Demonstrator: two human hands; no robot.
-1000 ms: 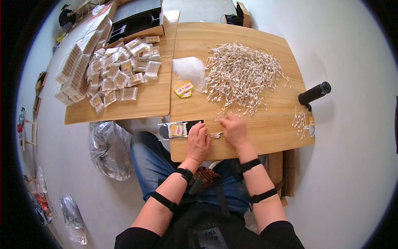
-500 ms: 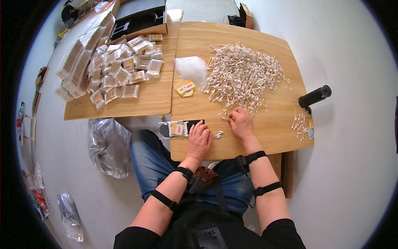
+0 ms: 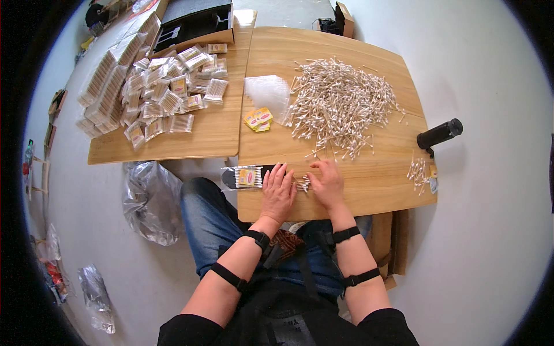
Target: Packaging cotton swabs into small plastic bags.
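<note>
My left hand (image 3: 278,189) lies flat, fingers stretched, across a black board (image 3: 270,169) at the near table edge. Beside its fingertips, a clear bag holds a row of cotton swabs (image 3: 239,177) with a yellow card (image 3: 247,177) on top. Loose cotton swabs (image 3: 303,184) show between my two hands. Over their right end, my right hand (image 3: 327,183) is curled with thumb and fingers closed on swabs; the fingertips partly hide them. Behind it spreads a large heap of cotton swabs (image 3: 340,106).
Clear empty bags (image 3: 268,95) and yellow cards (image 3: 258,119) lie left of the heap. Filled swab packs (image 3: 170,101) cover the left table, near an open box (image 3: 193,29). At the right edge are a black cylinder (image 3: 440,134) and a few swabs (image 3: 418,172).
My right hand has moved left and nearer, from the front edge of the heap to the loose swabs beside my left hand. The left hand stays on the black board.
</note>
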